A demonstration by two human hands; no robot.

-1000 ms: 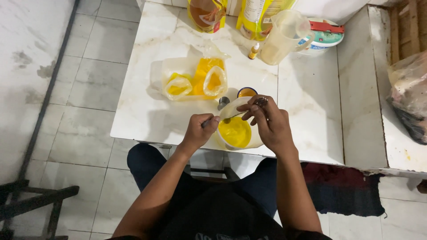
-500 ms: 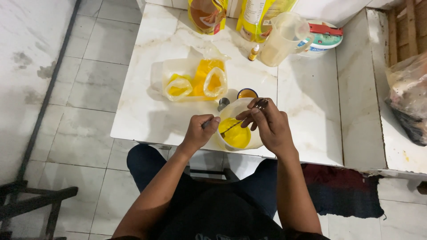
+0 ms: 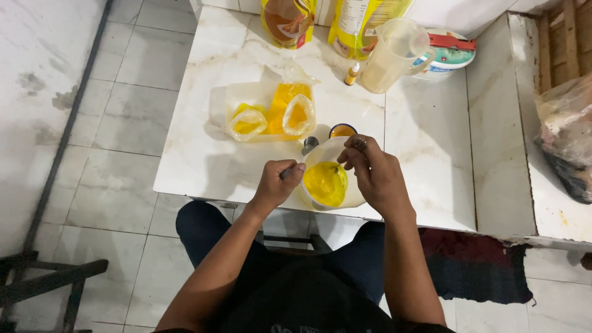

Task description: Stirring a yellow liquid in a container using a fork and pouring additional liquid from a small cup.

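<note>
The left hand (image 3: 277,182) is closed in a grip around a thin metal handle, seemingly a spoon (image 3: 288,172), though its working end is hidden by the fingers. Just to the right of that grip, touching the knuckles, stands a clear plastic bag (image 3: 330,182) held open near the counter's front edge, with bright yellow liquid pooled in its bottom. The right hand (image 3: 373,176) sits on the far side of the bag, its fingertips (image 3: 354,148) pinched shut on the bag's upper rim.

Just beyond the two hands, a small round cup (image 3: 343,130) holds orange-yellow contents, and a small metal measuring cup (image 3: 309,145) lies beside it, nearer the left hand. Further out from the left grip, a shallow clear tray (image 3: 243,98) carries filled, knotted plastic pouches (image 3: 271,114) of yellow and orange liquid.

Well beyond the right grip stands a clear plastic jug (image 3: 394,55) with a handle, cloudy inside, and a tiny bottle (image 3: 352,74) with a yellow body just left of it. At the counter's (image 3: 203,142) far edge lean two tall refill pouches: one orange and red (image 3: 287,21), one yellow with a pale printed panel (image 3: 364,21). Behind the jug is a round tub (image 3: 456,52) with a teal and white lid and a red strip. Far to the right of the right hand, on a separate ledge, lies a bulging clear bag (image 3: 567,135).
</note>
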